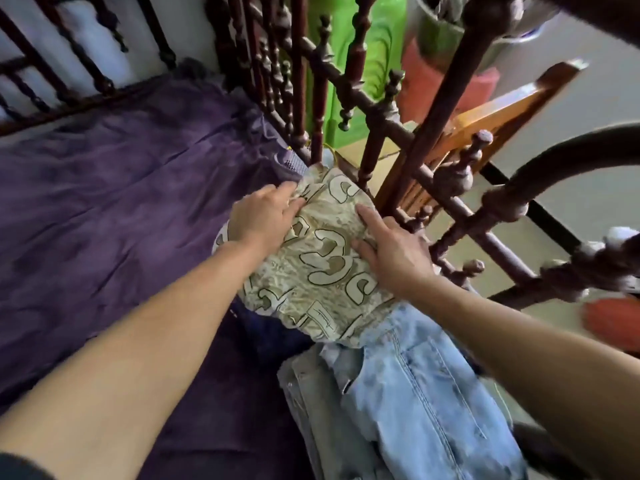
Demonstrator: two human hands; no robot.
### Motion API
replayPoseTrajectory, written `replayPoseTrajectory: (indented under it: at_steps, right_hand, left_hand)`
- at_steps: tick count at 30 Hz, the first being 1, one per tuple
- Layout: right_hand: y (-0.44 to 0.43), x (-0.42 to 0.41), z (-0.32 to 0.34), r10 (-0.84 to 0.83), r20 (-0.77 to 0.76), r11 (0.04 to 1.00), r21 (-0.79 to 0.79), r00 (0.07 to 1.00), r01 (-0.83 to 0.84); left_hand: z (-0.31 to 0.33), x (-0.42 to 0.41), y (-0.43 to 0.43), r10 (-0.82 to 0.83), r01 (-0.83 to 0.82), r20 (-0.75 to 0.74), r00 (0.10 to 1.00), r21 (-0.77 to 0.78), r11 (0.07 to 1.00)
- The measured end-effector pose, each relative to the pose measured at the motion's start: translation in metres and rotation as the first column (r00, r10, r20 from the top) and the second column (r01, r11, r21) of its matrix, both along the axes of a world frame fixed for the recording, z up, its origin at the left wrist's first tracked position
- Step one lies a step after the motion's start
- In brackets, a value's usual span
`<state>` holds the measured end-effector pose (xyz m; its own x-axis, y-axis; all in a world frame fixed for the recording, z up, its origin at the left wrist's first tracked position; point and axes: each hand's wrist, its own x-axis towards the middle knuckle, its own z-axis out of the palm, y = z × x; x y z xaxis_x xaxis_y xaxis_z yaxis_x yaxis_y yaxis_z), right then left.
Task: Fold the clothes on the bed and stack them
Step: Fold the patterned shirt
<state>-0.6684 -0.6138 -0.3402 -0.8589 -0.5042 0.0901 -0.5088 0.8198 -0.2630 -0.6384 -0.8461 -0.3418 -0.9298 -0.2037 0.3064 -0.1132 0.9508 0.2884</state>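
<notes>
While pressing: left hand (pixel 261 220) and right hand (pixel 391 252), fingers spread flat, gripping nothing
Under them: patterned cloth (pixel 318 268)
Nearer: jeans (pixel 408 393)

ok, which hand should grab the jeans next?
Right, probably. The right hand rests on the patterned cloth at the edge nearest the jeans; they lie just below its forearm. The left hand presses the cloth's far side, over the purple sheet.

You were in a home bedroom. A purple sheet (pixel 114 188) covered the bed, framed by a dark turned-wood railing (pixel 349 95). Folded clothes (pixel 398 393) lay on it.
</notes>
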Motion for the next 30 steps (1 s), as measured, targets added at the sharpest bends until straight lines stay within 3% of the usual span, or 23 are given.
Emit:
replayPoseTrajectory:
  at_steps: [4, 8, 11, 13, 16, 19, 21, 25, 30]
  right_hand:
    - [-0.014, -0.050, -0.039, -0.032, 0.033, 0.997, 0.073, 0.999, 0.030]
    - [-0.016, -0.047, -0.083, 0.044, 0.030, 0.986, 0.157, 0.999, -0.048]
    - [-0.015, -0.029, -0.113, 0.167, -0.008, 0.953, 0.259, 0.986, -0.159]
    - [-0.016, -0.021, -0.131, 0.124, 0.093, 0.937, 0.315, 0.988, -0.148]
    - [-0.012, -0.016, -0.157, -0.001, 0.325, 0.936, 0.333, 0.946, -0.113]
    - [-0.012, -0.016, -0.160, -0.026, 0.400, 0.921, 0.367, 0.916, -0.134]
    - [-0.010, -0.013, -0.151, -0.034, 0.412, 0.910, 0.390, 0.911, -0.142]
    - [0.008, 0.019, -0.120, -0.018, 0.305, 0.923, 0.371, 0.952, -0.101]
    - [0.040, 0.096, -0.075, -0.028, 0.303, 0.957, 0.284, 0.953, -0.062]
  left_hand:
    - [-0.051, -0.062, -0.010, 0.035, -0.036, 0.055, 0.998, 0.014, 0.999]
    - [-0.118, -0.084, -0.010, 0.066, -0.088, 0.342, 0.937, 0.048, 0.995]
    - [-0.150, -0.069, -0.010, 0.128, -0.139, 0.308, 0.943, 0.015, 0.990]
    - [-0.163, -0.054, -0.007, 0.098, -0.100, 0.245, 0.965, -0.004, 0.995]
    - [-0.177, -0.040, -0.009, 0.013, -0.034, 0.418, 0.909, 0.043, 0.999]
    - [-0.175, -0.041, -0.013, -0.020, -0.021, 0.530, 0.848, 0.071, 0.997]
    - [-0.160, -0.037, -0.008, -0.008, -0.007, 0.483, 0.876, 0.029, 1.000]
    - [-0.120, 0.009, 0.013, 0.039, -0.054, 0.193, 0.981, 0.075, 0.996]
    - [-0.085, 0.122, 0.047, 0.065, -0.129, 0.285, 0.956, 0.212, 0.969]
